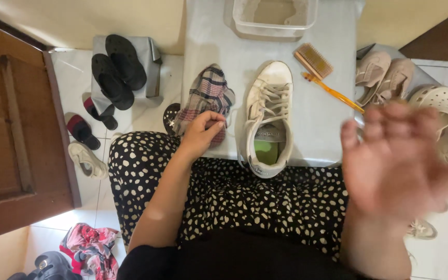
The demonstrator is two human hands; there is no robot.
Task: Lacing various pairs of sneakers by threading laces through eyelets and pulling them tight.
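We rest our left hand [201,132] on the near end of a plaid cloth [207,98], fingers curled down and pinching its edge against the pale grey tabletop [317,124]. The cloth lies bunched at the table's left edge, just beside a white lace-up sneaker [266,116] whose heel overhangs the near edge toward our spotted skirt [234,192]. Our right hand [397,161] hangs raised and blurred off the table's right side, fingers spread wide and holding nothing. Beyond the sneaker lie a wooden scrub brush [313,60] and an orange toothbrush [333,92], touching at one end, and a clear plastic tub [275,26] sits at the far edge. On the floor to the left, black sandals [117,70] rest on a grey box; to the right lie beige shoes [382,75] and cream clogs [442,111].
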